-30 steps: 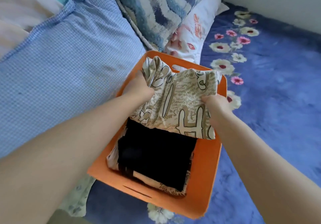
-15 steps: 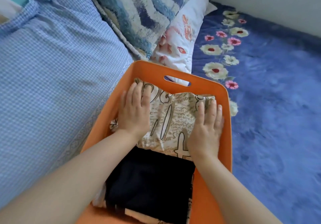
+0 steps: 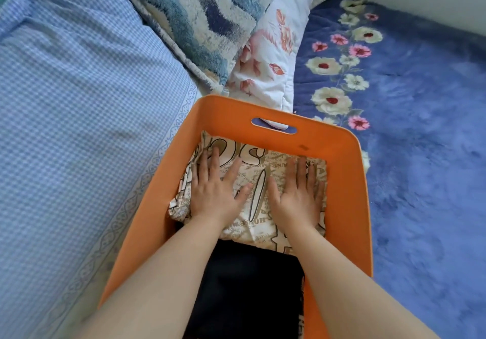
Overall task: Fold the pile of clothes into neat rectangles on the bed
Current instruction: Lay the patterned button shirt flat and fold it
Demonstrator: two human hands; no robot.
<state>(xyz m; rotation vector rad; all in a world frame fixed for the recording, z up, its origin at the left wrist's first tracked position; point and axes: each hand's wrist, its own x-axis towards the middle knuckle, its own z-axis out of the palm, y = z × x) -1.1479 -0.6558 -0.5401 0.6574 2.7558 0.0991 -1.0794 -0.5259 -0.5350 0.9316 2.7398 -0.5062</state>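
We press folded printed cloth [image 3: 259, 191] flat in far half of orange bin [image 3: 349, 199], beyond black garment [image 3: 249, 283]. Left hand [image 3: 214, 194], right hand [image 3: 297, 196] spread, palms down. Stowing step, we judge; next: lift hands clear.

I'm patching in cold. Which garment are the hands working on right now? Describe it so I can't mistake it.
Find the orange basket on the blue floral bedspread. In its far half lies a folded beige cloth printed with large outlined letters, pressed flat by the left hand and right hand. The plain black garment nearer the person is unpatterned.
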